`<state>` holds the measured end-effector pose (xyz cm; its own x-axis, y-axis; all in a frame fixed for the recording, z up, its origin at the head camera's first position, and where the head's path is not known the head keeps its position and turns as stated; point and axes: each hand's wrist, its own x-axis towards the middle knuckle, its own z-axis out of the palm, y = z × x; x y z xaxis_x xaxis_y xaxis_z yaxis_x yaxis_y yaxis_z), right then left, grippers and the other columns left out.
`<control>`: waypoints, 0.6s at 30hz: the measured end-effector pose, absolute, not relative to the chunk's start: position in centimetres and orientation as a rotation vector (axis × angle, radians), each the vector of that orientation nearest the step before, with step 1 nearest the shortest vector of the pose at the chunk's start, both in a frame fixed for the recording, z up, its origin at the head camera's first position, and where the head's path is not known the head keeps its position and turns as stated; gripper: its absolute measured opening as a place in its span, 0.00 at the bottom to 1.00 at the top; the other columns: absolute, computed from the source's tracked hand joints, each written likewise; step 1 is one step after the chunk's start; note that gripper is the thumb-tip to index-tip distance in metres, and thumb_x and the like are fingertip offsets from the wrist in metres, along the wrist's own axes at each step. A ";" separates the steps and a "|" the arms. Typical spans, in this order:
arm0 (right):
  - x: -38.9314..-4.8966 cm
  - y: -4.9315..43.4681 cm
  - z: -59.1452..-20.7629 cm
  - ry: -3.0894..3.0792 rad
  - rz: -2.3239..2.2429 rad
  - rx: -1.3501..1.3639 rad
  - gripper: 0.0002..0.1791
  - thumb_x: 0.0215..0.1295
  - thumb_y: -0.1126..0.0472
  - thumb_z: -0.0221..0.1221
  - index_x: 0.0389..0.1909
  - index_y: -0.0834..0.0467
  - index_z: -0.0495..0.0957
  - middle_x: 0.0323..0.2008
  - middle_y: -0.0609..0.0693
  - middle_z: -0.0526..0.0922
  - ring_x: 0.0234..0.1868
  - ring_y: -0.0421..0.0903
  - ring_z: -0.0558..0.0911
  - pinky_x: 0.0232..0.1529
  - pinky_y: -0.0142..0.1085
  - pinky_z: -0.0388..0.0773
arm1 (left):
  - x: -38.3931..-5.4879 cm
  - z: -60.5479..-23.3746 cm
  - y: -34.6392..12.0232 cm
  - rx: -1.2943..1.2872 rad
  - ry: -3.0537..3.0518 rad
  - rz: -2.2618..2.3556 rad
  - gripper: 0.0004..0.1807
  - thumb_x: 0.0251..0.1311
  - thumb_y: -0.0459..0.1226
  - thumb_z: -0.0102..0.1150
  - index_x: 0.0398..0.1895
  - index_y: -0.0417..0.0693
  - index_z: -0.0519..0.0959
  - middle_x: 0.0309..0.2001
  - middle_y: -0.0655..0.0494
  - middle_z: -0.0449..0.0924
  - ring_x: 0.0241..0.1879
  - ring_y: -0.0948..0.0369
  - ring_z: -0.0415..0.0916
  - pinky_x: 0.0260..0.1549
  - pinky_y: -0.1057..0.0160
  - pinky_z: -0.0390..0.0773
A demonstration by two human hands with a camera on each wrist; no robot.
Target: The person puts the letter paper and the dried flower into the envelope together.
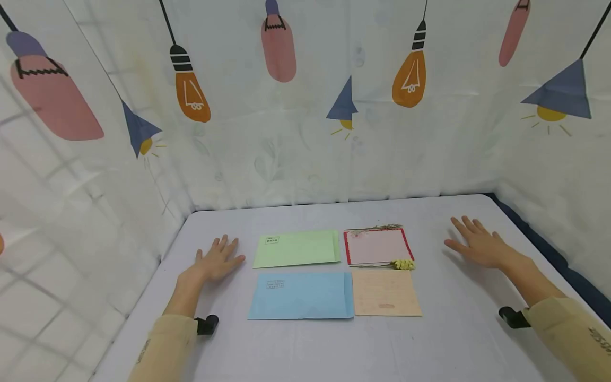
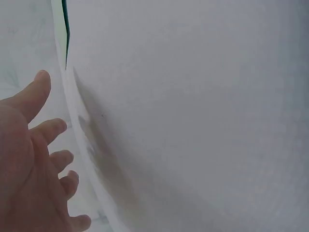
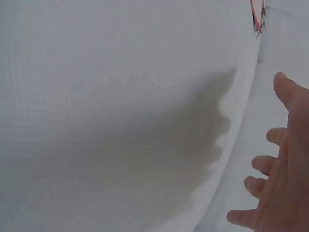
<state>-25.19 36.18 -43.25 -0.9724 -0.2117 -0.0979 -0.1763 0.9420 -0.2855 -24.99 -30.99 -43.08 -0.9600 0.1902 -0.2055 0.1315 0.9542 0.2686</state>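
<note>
In the head view a green envelope (image 1: 296, 250) lies above a blue envelope (image 1: 300, 297) on the white table. To their right are a pale pink card with a red border (image 1: 377, 247) and a tan kraft paper piece (image 1: 386, 294). Along the card's top lies a thin dried sprig (image 1: 382, 227); a yellow flower sprig (image 1: 403, 264) lies at its lower edge. My left hand (image 1: 215, 262), fingers spread, hovers left of the green envelope, holding nothing. Spread likewise and holding nothing, my right hand (image 1: 479, 246) is right of the card. Both wrist views show a hand above the cloth.
The white tablecloth (image 1: 305, 350) covers the table, which meets a lamp-patterned white curtain (image 1: 305, 148) at the back. Dark fabric (image 1: 534, 233) shows along the right edge. Black wrist camera mounts (image 1: 207, 324) sit at both cuffs.
</note>
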 end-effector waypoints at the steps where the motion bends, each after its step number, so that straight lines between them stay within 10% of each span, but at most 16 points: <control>1: -25.2 36.1 -43.3 2.975 -0.414 -0.301 0.51 0.77 0.33 0.47 0.78 0.71 0.46 0.74 0.81 0.43 0.73 0.81 0.42 0.61 0.80 0.40 | -25.0 -43.0 -30.8 0.249 2.882 0.377 0.45 0.77 0.61 0.42 0.81 0.38 0.50 0.79 0.29 0.37 0.77 0.32 0.32 0.64 0.22 0.32; 18: -25.2 35.1 -43.4 3.092 -0.481 -0.328 0.33 0.77 0.47 0.56 0.65 0.73 0.69 0.64 0.79 0.66 0.64 0.76 0.67 0.60 0.70 0.65 | -25.4 -42.6 -29.4 0.360 2.968 0.349 0.39 0.75 0.60 0.46 0.75 0.40 0.67 0.73 0.29 0.59 0.72 0.32 0.56 0.60 0.22 0.53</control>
